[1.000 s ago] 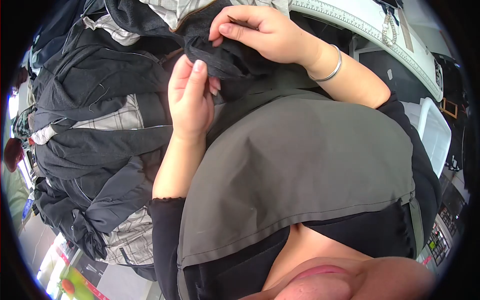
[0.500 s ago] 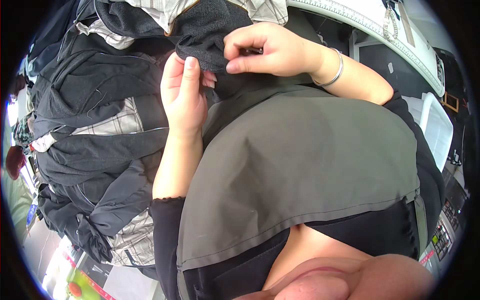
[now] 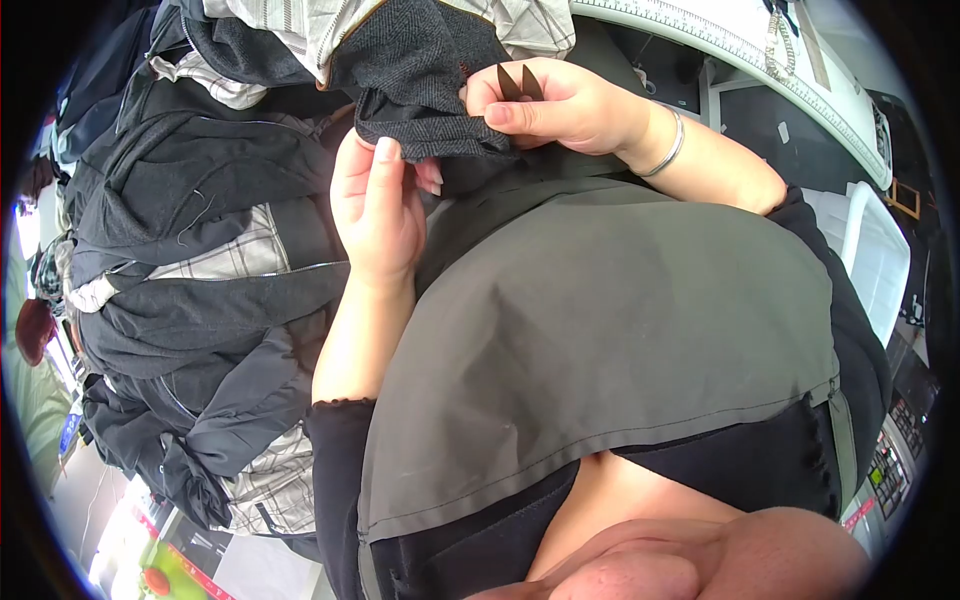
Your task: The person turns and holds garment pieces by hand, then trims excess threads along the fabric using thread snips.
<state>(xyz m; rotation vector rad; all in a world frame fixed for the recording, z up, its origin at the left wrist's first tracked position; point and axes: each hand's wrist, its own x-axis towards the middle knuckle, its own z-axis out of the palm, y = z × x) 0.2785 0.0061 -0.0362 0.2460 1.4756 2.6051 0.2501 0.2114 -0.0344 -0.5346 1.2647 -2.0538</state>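
My left hand is closed on the folded edge of a dark grey herringbone garment, thumb on top and fingertips showing beneath. My right hand is closed at the other end of that edge, its thumb and forefinger against the cloth. Dark thread snips are tucked in the right hand, their two pointed blades apart and sticking up past the fingers. The handle part is hidden in the palm. The band of cloth is stretched between both hands above the lap.
A heap of dark garments with plaid lining lies to the left. A white table edge with a ruler scale curves across the upper right, a chain on it. A white plastic bin stands at right. A grey apron covers my front.
The cloth edge has been spread into a longer flat band. The snips' blades now point up out of my right hand. Both hands have shifted slightly.
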